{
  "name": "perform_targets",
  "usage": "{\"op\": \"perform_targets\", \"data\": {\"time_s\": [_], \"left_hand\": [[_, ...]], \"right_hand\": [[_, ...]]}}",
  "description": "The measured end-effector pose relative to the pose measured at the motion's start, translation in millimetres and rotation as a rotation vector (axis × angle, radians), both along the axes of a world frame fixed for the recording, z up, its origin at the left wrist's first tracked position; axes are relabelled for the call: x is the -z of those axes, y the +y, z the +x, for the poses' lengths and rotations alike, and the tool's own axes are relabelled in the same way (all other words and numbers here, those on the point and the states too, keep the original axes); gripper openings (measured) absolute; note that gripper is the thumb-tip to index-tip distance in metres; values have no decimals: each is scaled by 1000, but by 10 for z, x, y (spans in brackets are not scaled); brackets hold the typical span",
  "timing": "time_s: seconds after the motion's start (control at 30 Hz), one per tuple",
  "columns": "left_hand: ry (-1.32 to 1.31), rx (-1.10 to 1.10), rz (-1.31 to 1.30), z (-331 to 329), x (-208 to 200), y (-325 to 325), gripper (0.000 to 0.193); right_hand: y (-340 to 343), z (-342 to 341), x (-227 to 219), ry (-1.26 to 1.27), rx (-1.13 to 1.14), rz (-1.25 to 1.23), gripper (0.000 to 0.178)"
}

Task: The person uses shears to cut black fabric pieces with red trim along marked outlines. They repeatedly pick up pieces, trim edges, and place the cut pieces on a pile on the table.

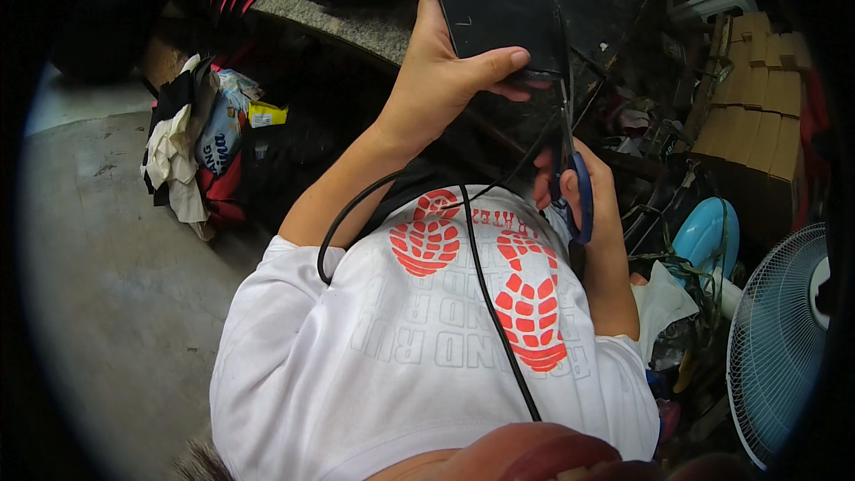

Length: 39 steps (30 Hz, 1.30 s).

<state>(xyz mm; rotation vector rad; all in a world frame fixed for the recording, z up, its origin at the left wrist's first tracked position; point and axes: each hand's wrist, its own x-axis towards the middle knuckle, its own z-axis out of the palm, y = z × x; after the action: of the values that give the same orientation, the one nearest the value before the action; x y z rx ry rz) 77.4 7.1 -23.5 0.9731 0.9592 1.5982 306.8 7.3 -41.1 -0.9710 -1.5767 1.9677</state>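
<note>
My left hand (436, 80) is closed around a flat black leather-like piece (508, 18), thumb lying across its near end. The piece has a stitched, rounded panel at its far left corner. A pair of scissors (582, 200) with dark blue handles is in my right hand (598, 185), fingers through the loops. Its blades point away from me and lie along the right edge of the black piece, at the near corner. Whether the blades bite into the material I cannot tell.
Cardboard pieces (757, 93) are stacked at the right, above a fan (779, 338) and a light-blue plastic object (706, 236). Cloths and packets (191, 147) hang at the left. A black cable (485, 285) runs across my white shirt. A worktop edge (329, 18) lies at the far side.
</note>
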Motion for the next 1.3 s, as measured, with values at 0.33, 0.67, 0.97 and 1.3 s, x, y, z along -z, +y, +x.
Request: {"op": "perform_targets", "data": {"time_s": [0.33, 0.67, 0.97, 1.3], "left_hand": [[-41, -150, 52, 83, 31, 44, 52], [-86, -170, 14, 103, 39, 39, 50], [-22, -35, -25, 91, 25, -9, 52], [-59, 9, 16, 144, 106, -44, 55]], "right_hand": [[-51, -2, -63, -84, 11, 9, 75], [-70, 3, -2, -145, 101, -8, 14], [-46, -84, 57, -78, 178, 58, 16], [17, -139, 4, -39, 152, 15, 24]]}}
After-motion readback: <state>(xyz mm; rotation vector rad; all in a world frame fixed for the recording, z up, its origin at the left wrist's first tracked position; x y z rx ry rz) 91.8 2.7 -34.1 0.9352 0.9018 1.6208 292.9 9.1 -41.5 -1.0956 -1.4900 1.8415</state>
